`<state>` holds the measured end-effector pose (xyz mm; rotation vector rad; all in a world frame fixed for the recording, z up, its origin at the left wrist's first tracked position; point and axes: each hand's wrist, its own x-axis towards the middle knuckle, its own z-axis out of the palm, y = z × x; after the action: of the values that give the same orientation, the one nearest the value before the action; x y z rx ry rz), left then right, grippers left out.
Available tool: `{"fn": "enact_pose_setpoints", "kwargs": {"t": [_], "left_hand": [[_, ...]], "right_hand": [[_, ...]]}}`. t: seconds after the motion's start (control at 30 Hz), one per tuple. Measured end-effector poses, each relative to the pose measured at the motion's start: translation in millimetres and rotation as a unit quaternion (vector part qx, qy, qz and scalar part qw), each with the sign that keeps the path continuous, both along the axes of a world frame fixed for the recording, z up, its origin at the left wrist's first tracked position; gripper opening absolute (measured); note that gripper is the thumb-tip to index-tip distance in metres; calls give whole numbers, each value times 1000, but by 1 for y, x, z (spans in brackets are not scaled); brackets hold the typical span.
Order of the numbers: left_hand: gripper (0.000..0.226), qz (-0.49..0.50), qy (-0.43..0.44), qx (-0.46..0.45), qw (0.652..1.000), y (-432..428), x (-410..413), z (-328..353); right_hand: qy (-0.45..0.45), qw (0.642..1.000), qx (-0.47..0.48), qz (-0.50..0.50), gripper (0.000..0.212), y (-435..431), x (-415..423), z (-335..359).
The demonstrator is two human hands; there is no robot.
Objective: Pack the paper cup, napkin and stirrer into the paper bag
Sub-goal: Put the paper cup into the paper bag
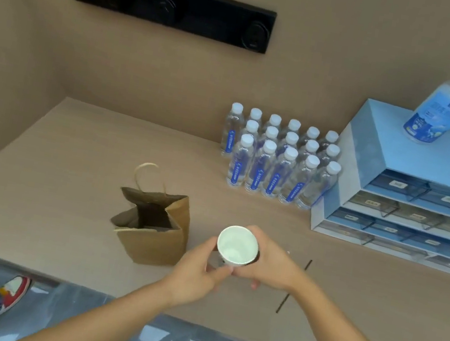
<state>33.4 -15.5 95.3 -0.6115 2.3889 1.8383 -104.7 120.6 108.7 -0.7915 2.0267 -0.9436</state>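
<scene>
A white paper cup [237,248] is upright above the table, its open mouth facing me. Both hands hold it: my left hand [198,273] grips its left side and my right hand [270,263] wraps around its right side. Just to the left stands a brown paper bag [157,241], open at the top, with a twisted paper handle sticking up at the back. A thin dark stirrer [308,264] lies on the table to the right of my right hand. I see no napkin.
Several small water bottles [276,161] stand in rows at the back of the wooden table [68,174]. A blue drawer organiser [409,201] sits at the right with a spray bottle [442,108] on top. Someone's shoes [13,289] show on the floor at left.
</scene>
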Motion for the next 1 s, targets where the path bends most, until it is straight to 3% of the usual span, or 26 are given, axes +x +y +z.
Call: {"fn": "enact_pose_setpoints", "kwargs": {"t": [0.17,0.3,0.4,0.47,0.53,0.6,0.67,0.87,1.0], "left_hand": [[47,-30,77,-175,981,-40,33,101],[39,-84,109,-213,967,-92,50,148],[27,-177,98,-289,936,-141,59,149],[27,-250,73,-425,867,-169,62,135],[41,-333,38,-540,772,-190,60,114],[53,-404,18,-593,696,-200,56,96],[56,-436,25,-617,655,-204,50,85],[32,-450,25,-624,639,-215,28,74],[36,-483,39,-616,621,-232,24,74]], "right_hand": [[74,989,-80,100,79,-34,16,116],[122,977,-92,146,67,-78,30,158],[136,976,-67,157,61,-110,40,159],[137,978,-49,152,59,-126,46,147],[138,981,-34,132,58,-138,50,131],[162,980,-16,117,58,-145,54,116],[185,977,-1,105,61,-150,58,104],[222,971,11,83,69,-161,64,98],[210,974,34,79,66,-170,65,100]]}}
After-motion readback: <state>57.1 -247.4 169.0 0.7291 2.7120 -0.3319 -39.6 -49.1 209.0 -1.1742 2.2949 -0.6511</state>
